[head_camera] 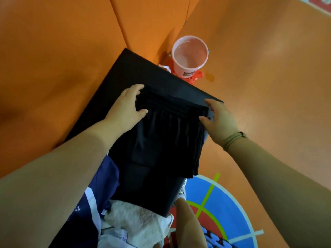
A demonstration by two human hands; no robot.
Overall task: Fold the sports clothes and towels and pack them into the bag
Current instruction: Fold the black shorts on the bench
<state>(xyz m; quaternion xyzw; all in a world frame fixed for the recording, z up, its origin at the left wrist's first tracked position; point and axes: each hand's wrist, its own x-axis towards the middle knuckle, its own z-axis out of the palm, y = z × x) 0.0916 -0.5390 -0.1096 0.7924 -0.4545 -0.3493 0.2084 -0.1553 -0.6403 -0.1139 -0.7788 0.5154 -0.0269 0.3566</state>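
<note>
Dim, warm indoor light, soft and even, no hard shadows. Black fabric shorts [166,133] on the black padded block [143,74] lose almost all detail. Faint sheen inside the pink plastic bucket [189,54] at 1 o'clock. Wide-angle stretching at 7 and 4 o'clock edges; overall slightly soft.

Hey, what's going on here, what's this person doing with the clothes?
A person has a pair of black shorts spread flat on a black padded surface. The left hand and right hand each grip one end of the waistband. A navy garment and a white towel lie bunched at the near end, not yet folded. No bag is in view.
</note>
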